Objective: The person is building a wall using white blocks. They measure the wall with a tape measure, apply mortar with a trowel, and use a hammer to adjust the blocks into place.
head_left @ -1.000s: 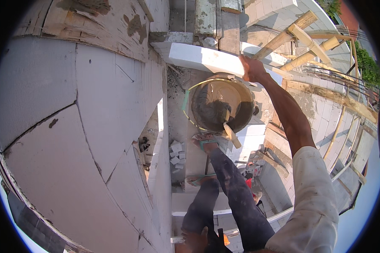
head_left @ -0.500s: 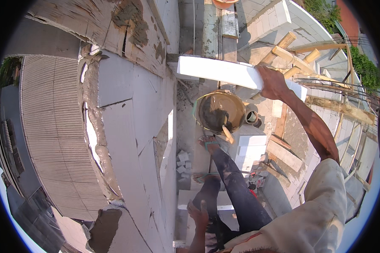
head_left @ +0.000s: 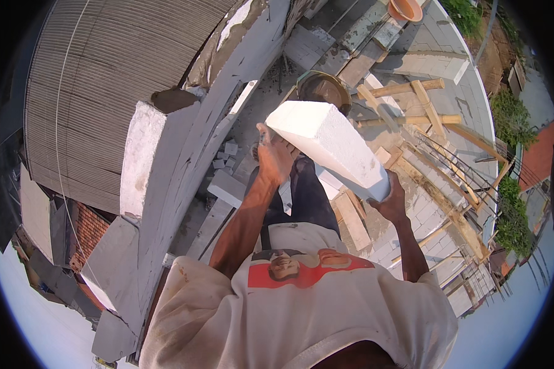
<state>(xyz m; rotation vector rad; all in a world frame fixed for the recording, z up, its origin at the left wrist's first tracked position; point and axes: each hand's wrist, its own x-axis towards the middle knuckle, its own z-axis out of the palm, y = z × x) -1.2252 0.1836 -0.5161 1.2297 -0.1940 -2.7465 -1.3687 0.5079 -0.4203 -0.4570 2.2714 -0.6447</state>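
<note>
Currently, I hold one white block [head_left: 345, 144] in front of my body, above my legs, with its length running from the far left to the near right. My right hand [head_left: 391, 200] grips the near right end, fingers wrapped at the lower corner. My left hand [head_left: 276, 154] is positioned at the left end, one digit raised just beside the block's edge; I cannot tell whether that hand is clamped on the block or only lies against it. The block is clear of the ground and tilted, with its broad end face in full sunlight. Beyond its far left end stands a round bucket [head_left: 341, 87] containing dark, wet material. An orange basin [head_left: 405, 9] is located farther off, at the far right. To the right of the block, wooden poles [head_left: 406, 120] lie crossed over one another. Below my right hand's side of the block, near my trousers [head_left: 312, 194], is a wooden board [head_left: 353, 222]. To the left runs a pale block wall [head_left: 175, 154], with a corrugated roof [head_left: 117, 86] on its outer side. Small broken block pieces [head_left: 229, 150] are located between that wall and my left hand.
</note>
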